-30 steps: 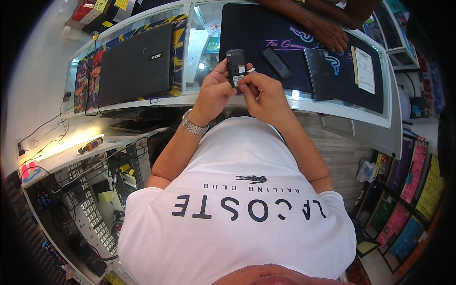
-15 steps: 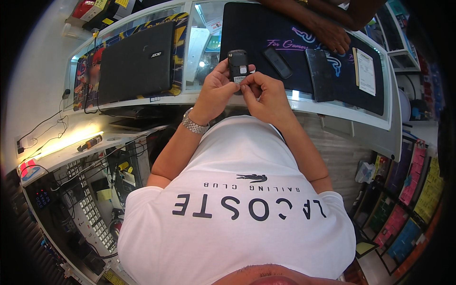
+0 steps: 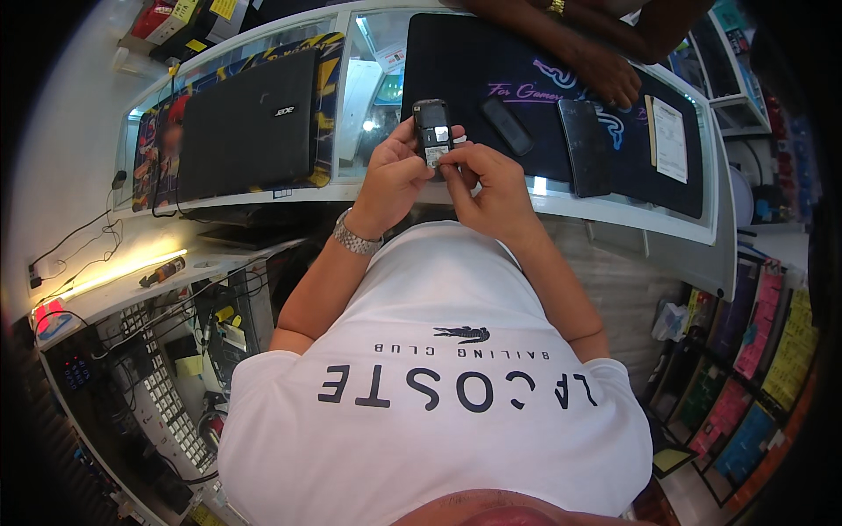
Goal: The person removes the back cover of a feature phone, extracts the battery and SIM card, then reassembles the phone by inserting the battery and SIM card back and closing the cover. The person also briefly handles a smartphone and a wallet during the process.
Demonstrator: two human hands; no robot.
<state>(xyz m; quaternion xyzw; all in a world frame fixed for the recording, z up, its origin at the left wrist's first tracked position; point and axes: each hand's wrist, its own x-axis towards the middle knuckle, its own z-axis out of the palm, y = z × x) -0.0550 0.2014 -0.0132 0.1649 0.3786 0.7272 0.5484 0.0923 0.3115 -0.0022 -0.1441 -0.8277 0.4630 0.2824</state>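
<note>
My left hand point(image 3: 395, 180) is closed around a small black mobile phone point(image 3: 431, 117), held upright above the counter's near edge. The phone's back is off, baring silvery parts and a pale label inside. At its lower end, the thumb and fingertips of my right hand point(image 3: 493, 188) are pinched together against the phone. Whatever they may hold is too small to make out. Just right of the phone, on the dark mat point(image 3: 474, 53), lies a black oblong piece point(image 3: 507, 125); whether it is a phone or a cover I cannot tell.
A closed black laptop point(image 3: 250, 127) lies on the glass counter's left. Farther right on the mat are a dark tablet-like slab point(image 3: 583, 149) and a paper pad point(image 3: 669, 136). Another person's hand point(image 3: 614, 83) rests by them. A cluttered lower shelf point(image 3: 167, 280) stands at left.
The view has shifted slightly. The phone is tilted a little differently, so its silvery inside catches more light. My right fingertips stay at its lower end.
</note>
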